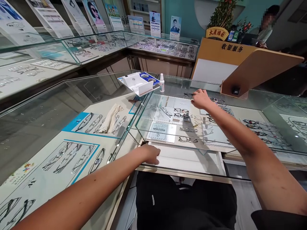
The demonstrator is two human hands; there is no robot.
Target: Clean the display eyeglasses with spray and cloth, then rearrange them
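Note:
My right hand (pixel 200 99) reaches over the glass counter top, its fingers curled down at a pair of dark-framed eyeglasses (pixel 188 95); the fingertips are partly hidden. Below, my left hand (pixel 151 154) is at the left end of a pulled-out white drawer (pixel 187 159). Its thumb and forefinger are apart, and no object shows between them. Under the glass, more eyeglasses (pixel 188 139) lie in rows beside a printed white card (pixel 161 132).
A small white spray bottle (pixel 162 83) and an open white-and-blue box (pixel 137 83) stand on the glass. A cream cloth (pixel 111 118) lies in the left case. A tilted brown board (pixel 259 72) rises at right. Beyond it, a person (pixel 266 28) is behind the orange counter (pixel 216 52).

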